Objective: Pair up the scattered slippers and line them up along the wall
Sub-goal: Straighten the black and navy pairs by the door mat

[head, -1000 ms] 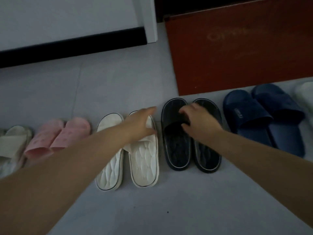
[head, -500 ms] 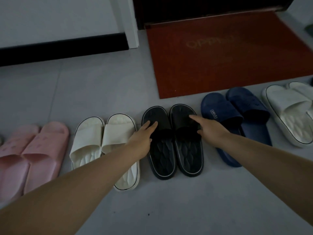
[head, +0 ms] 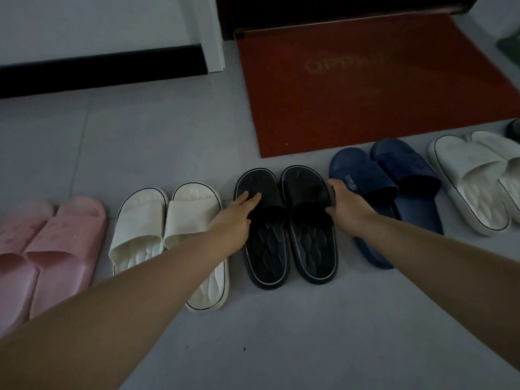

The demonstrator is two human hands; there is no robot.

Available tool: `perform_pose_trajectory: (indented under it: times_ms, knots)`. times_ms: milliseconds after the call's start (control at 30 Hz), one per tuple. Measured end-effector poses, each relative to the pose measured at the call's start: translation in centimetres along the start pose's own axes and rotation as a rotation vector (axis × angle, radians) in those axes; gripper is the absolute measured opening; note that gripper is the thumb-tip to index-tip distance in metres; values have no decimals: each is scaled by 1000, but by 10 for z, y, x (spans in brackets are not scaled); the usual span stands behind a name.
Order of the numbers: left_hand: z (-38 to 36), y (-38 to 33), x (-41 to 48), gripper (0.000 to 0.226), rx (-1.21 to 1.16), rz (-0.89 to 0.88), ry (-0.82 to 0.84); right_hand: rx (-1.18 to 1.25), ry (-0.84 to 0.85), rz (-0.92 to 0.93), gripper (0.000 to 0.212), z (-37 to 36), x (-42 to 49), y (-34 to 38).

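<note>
Fingers (head: 251,199) of L hand (head: 237,219) lie straight and close together, flat on the strap of the left black slipper (head: 267,249), just left of frame ctr. R hand (head: 349,211) fingers (head: 333,183) curl over the outer edge of the right black slipper (head: 312,243) at its strap, thumb at the strap's opening, so it grips that side. Both black slippers sit soles down on the grey floor (head: 146,136), side by side, touching or nearly, toes toward top of frame.

A row runs across mid frame. Pink pair (head: 64,240) is at the lower left edge, partly cut off. White pair (head: 140,218) comes next, w/ the L forearm crossing over its right-hand slipper. Then the black two. Navy pair (head: 363,175) is just right of R hand, forearm passing over the nearer navy one. Second white pair (head: 472,175) is at far right, angled, cut by the edge.

Red doormat (head: 351,88) fills upper right, its near edge just above the black and navy toes. Wall w/ black skirting (head: 98,66) runs across upper left, well apart from the row. White door frame (head: 213,32) stands at top ctr.
</note>
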State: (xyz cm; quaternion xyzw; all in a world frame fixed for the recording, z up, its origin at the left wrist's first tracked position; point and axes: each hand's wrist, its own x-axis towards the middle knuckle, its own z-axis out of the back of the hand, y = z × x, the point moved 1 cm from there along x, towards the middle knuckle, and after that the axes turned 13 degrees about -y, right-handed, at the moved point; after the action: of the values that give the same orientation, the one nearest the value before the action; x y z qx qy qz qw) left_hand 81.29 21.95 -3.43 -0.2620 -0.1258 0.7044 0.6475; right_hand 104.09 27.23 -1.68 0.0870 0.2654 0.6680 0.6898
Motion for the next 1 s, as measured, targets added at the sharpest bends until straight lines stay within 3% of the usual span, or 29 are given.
perform_pose_trajectory:
  times_ms: [133,267,433,533,667,767,867,1000]
  knots:
    - [17,-8,4,62,-13,-6,43,-47,78,-3,65,9,-5,9]
    - [66,-19,18,62,-81,-115,90,-112,199,13,53,34,-30,15]
    - [139,-22,28,53,-279,-223,7,-368,419,-71,54,118,-86,19]
    - [152,-29,27,51,-310,-210,22,-418,413,-98,44,173,-112,21]
    - [135,-56,27,53,-365,-203,65,-381,266,-110,42,206,-114,3]
    - [89,-80,25,61,-344,-204,107,-463,254,-17,43,202,-99,-38]
    - [40,-108,28,71,-349,-126,136,-511,317,124,54,197,-61,-83]
    - [-14,-150,43,77,-336,73,101,-384,319,217,80,179,12,-127]
